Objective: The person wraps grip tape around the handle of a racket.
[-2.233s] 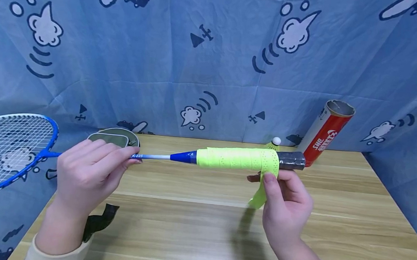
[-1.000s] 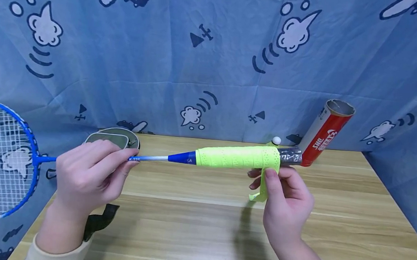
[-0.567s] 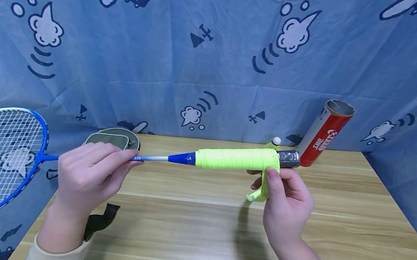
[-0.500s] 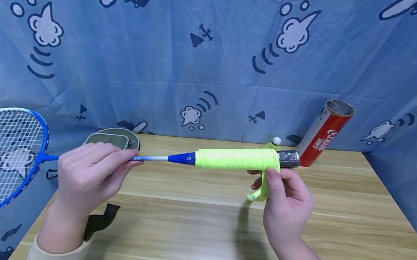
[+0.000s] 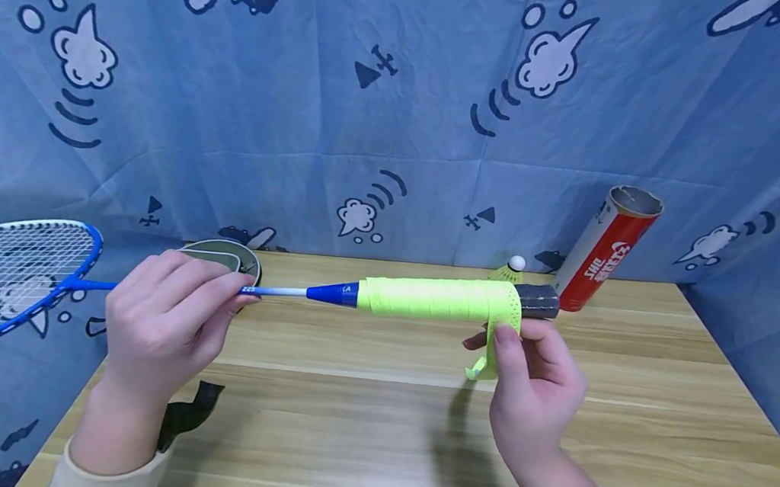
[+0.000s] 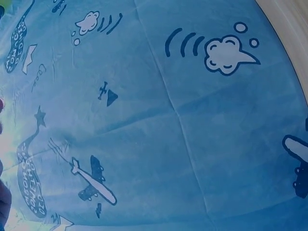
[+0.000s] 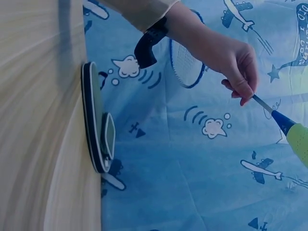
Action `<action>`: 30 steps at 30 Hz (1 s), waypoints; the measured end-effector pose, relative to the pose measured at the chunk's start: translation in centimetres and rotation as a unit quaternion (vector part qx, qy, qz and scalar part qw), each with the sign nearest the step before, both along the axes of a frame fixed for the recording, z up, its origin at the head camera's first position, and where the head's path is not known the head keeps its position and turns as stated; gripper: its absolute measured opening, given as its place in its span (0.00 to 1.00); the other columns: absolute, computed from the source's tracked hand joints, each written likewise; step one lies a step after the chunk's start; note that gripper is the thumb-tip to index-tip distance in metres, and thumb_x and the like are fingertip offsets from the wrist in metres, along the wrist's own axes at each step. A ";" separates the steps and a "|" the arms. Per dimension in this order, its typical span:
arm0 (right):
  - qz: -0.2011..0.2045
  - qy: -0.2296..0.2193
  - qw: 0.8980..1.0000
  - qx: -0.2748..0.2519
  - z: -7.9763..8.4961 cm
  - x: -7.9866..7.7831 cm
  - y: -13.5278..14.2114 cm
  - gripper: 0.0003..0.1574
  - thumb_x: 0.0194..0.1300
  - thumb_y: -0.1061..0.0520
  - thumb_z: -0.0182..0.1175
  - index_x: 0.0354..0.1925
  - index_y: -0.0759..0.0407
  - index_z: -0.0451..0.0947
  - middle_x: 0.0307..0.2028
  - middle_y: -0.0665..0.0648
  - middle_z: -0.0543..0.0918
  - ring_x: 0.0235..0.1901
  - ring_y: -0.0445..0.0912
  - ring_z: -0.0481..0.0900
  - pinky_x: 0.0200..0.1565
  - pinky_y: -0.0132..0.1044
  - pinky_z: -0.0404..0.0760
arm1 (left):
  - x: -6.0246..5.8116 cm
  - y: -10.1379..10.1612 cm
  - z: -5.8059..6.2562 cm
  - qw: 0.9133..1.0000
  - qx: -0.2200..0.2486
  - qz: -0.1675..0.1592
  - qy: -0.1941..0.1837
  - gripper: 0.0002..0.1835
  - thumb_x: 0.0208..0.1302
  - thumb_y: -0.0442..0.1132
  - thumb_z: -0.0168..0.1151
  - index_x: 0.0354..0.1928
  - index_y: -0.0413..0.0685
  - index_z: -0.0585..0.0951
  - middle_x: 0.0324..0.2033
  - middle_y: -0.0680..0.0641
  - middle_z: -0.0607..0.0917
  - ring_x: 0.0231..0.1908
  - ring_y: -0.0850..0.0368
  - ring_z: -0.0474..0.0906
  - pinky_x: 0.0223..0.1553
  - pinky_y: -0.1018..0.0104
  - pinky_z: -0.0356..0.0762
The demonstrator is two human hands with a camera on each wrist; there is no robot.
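Note:
A blue badminton racket [image 5: 334, 293] is held level above the table in the head view, its strung head at the far left. My left hand [image 5: 173, 326] pinches its thin shaft between thumb and fingers; the right wrist view also shows this left hand [image 7: 231, 60] on the shaft. Bright yellow-green grip tape [image 5: 437, 298] wraps most of the handle, and the dark handle end [image 5: 538, 301] is bare. Below the handle, my right hand [image 5: 536, 396] pinches the tape's loose tail [image 5: 487, 362] between thumb and fingers. Only a sliver of the left fingers shows in the left wrist view.
A red and white shuttlecock tube [image 5: 598, 256] leans against the patterned blue cloth at the back right. Beside it a yellow shuttlecock [image 5: 513, 268] is partly hidden by the handle. A green zipped case [image 5: 247, 257] lies behind my left hand on the wooden table [image 5: 348, 424].
The racket has turned about its shaft, so its head looks narrower and tilted. The racket has shifted slightly left. Both hands stay nearly in place, still holding shaft and tape tail.

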State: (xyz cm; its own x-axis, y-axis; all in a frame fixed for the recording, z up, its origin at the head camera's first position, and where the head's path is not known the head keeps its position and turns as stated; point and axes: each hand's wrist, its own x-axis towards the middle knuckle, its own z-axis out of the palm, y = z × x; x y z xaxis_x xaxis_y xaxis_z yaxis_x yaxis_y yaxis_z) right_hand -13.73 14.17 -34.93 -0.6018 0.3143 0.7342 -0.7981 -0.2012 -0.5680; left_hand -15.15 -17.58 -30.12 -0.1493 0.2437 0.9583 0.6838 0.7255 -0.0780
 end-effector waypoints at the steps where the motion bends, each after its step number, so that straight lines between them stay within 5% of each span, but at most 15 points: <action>1: 0.000 -0.001 1.000 -0.002 0.0 0.0 0.0 0.03 0.65 0.80 0.54 0.35 0.86 0.74 0.33 0.61 0.85 0.24 0.47 0.86 0.31 0.33 0.85 | 0.0 0.0 0.0 1.000 0.000 -0.001 0.000 0.22 0.75 0.48 0.63 0.29 0.37 0.89 0.21 0.42 0.85 0.19 0.44 0.75 0.19 0.52 0.68; 9: -0.013 -0.023 1.000 -0.009 0.1 -0.1 0.2 0.05 0.66 0.78 0.58 0.31 0.84 0.75 0.31 0.60 0.85 0.22 0.46 0.82 0.31 0.33 0.85 | 0.0 0.0 0.3 0.998 -0.011 -0.060 -0.003 0.21 0.73 0.47 0.65 0.26 0.38 0.88 0.18 0.46 0.81 0.14 0.53 0.68 0.14 0.65 0.65; 14: 0.033 -0.015 0.999 -0.028 -0.1 -0.1 0.2 0.03 0.66 0.79 0.56 0.36 0.85 0.75 0.37 0.63 0.85 0.25 0.49 0.84 0.32 0.35 0.86 | -0.1 -0.1 0.2 0.997 -0.006 -0.072 0.008 0.20 0.73 0.46 0.66 0.27 0.38 0.89 0.18 0.47 0.82 0.13 0.53 0.68 0.14 0.64 0.67; 20: 0.063 0.000 0.997 -0.050 -0.1 -0.1 0.2 0.04 0.66 0.80 0.54 0.39 0.86 0.74 0.37 0.64 0.86 0.27 0.50 0.85 0.33 0.37 0.87 | -0.1 0.3 0.3 0.998 0.008 -0.053 0.020 0.21 0.72 0.48 0.66 0.27 0.38 0.89 0.18 0.46 0.84 0.14 0.50 0.72 0.16 0.58 0.69; 25: 0.031 -0.033 0.999 -0.025 0.2 0.0 0.2 0.08 0.67 0.75 0.60 0.37 0.87 0.73 0.35 0.62 0.86 0.26 0.48 0.84 0.33 0.36 0.87 | 0.0 0.4 0.2 0.999 0.016 -0.020 0.023 0.22 0.73 0.48 0.65 0.27 0.38 0.88 0.20 0.44 0.85 0.16 0.46 0.72 0.17 0.55 0.63; 30: 0.001 -0.051 0.999 -0.002 0.3 0.0 0.4 0.07 0.67 0.76 0.60 0.36 0.86 0.74 0.34 0.60 0.87 0.25 0.46 0.84 0.32 0.34 0.87 | 0.1 0.3 0.2 1.000 0.002 -0.031 0.001 0.22 0.74 0.48 0.64 0.26 0.38 0.88 0.18 0.45 0.82 0.14 0.51 0.68 0.15 0.60 0.65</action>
